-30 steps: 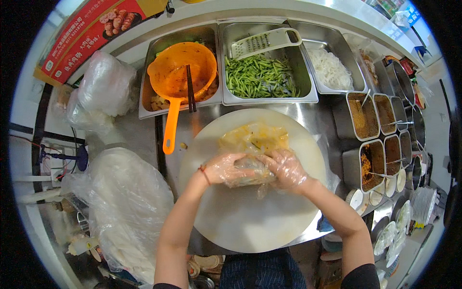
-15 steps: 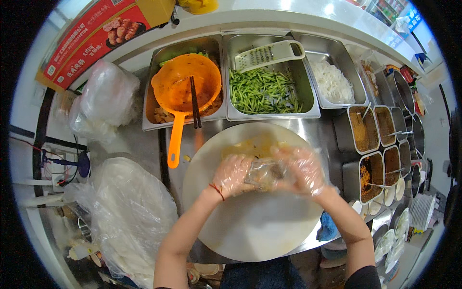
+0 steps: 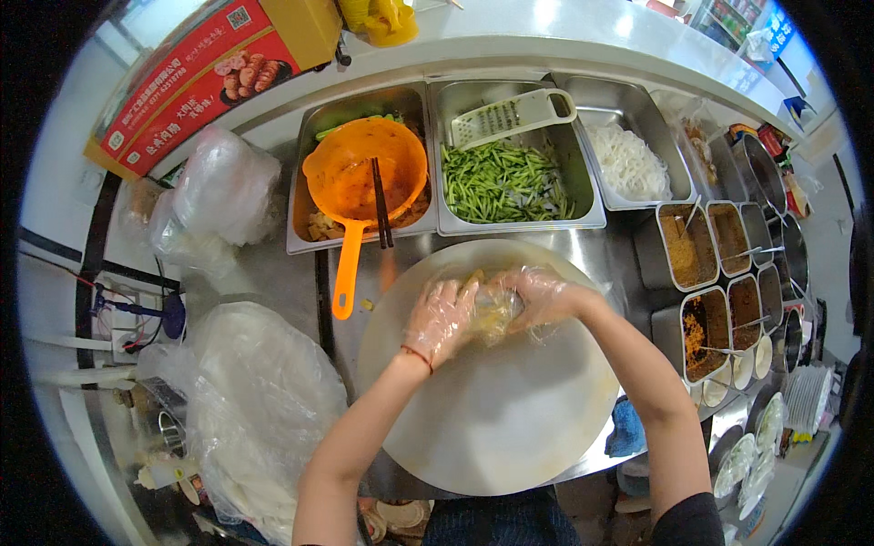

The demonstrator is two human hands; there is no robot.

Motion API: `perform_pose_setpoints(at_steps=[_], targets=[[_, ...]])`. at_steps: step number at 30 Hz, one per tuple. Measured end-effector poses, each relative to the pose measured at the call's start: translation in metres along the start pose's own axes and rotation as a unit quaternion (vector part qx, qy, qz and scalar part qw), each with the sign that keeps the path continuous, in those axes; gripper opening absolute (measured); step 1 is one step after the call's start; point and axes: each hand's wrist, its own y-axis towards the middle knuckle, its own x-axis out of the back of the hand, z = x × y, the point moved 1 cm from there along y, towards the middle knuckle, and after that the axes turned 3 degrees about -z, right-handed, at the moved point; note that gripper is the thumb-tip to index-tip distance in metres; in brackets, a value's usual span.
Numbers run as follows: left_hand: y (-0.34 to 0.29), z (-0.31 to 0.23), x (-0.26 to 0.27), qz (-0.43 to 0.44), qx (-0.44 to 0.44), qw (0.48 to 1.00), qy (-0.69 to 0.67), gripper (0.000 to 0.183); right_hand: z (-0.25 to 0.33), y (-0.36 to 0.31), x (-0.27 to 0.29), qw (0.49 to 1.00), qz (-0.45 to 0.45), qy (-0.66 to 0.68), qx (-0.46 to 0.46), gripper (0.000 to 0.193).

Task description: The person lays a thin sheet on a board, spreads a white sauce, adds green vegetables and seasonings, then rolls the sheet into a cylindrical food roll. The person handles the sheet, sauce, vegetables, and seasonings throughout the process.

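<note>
A large round white board [image 3: 501, 428] lies on the steel counter in front of me. Over its far half, both my hands wear thin clear plastic gloves. My left hand [image 3: 442, 318] curls against the left side of a small yellowish food bundle [image 3: 493, 314]. From the right, my right hand [image 3: 539, 296] closes around the same bundle with bent fingers. Loose glove plastic and the fingers cover much of it, so its exact kind is hidden.
Beyond the board stand steel pans with an orange strainer [image 3: 341, 164], chopsticks [image 3: 380, 209], a grater [image 3: 510, 118], green vegetable strips [image 3: 501, 187] and white noodles [image 3: 628, 159]. Seasoning tins [image 3: 689, 246] line the right. A plastic-covered white heap [image 3: 264, 391] lies left; a blue cloth [image 3: 625, 429] sits front right.
My right hand has moved left and slightly up, closer to my left hand. The bundle shows more yellow now, where it looked brownish before. The whole view has shifted slightly.
</note>
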Motion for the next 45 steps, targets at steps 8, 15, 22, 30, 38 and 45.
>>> perform_pose_setpoints(at_steps=[8, 15, 22, 30, 38, 45], targets=[[-0.071, -0.049, -0.038, 0.027, -0.071, 0.997, -0.01, 0.054, 0.021, -0.09, -0.066, 0.997, 0.003, 0.017, 0.08, 0.071], [-0.057, -0.047, -0.018, 0.153, -0.063, 0.98, -0.107, 0.06, 0.051, -0.121, -0.069, 0.975, -0.137, -0.163, 0.059, 0.077], [-0.041, -0.021, -0.01, 0.215, -0.032, 0.966, -0.138, 0.086, 0.048, -0.097, -0.12, 0.95, -0.16, -0.269, 0.008, 0.068], [-0.043, 0.008, 0.028, 0.119, 0.072, 0.969, -0.205, 0.112, 0.027, -0.061, -0.016, 0.969, -0.173, -0.174, 0.031, 0.072], [-0.014, 0.014, -0.016, 0.004, 0.086, 0.968, -0.235, 0.099, 0.006, -0.033, -0.033, 0.963, -0.144, -0.226, -0.01, 0.081], [-0.062, -0.025, -0.024, 0.002, 0.046, 0.984, -0.171, 0.098, 0.008, -0.091, -0.065, 0.966, -0.133, -0.216, 0.045, 0.092]])
